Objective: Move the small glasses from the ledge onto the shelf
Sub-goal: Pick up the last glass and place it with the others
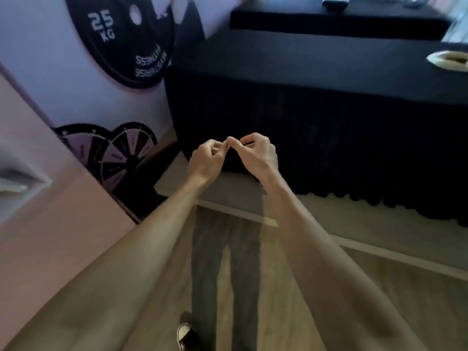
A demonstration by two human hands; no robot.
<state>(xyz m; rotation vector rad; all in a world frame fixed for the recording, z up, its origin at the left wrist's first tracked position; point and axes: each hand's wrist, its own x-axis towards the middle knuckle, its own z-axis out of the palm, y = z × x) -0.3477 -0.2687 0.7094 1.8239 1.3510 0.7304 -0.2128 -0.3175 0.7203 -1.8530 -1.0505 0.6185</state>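
Both arms reach forward at the middle of the head view. My left hand (206, 159) and my right hand (257, 153) are curled shut, fingertips touching each other, and I see nothing held in either. They hover in front of a black-draped table (316, 79). No small glasses show in this blurred frame. A raised black ledge (336, 20) runs along the back of the table, with dark blurred items on top at the upper right.
A pale dish (448, 60) lies at the table's right edge. A 25 kg weight-plate picture (119, 39) decorates the lilac wall at left. A pink cabinet (50, 224) stands at left. A low grey step (233, 196) meets the wooden floor below.
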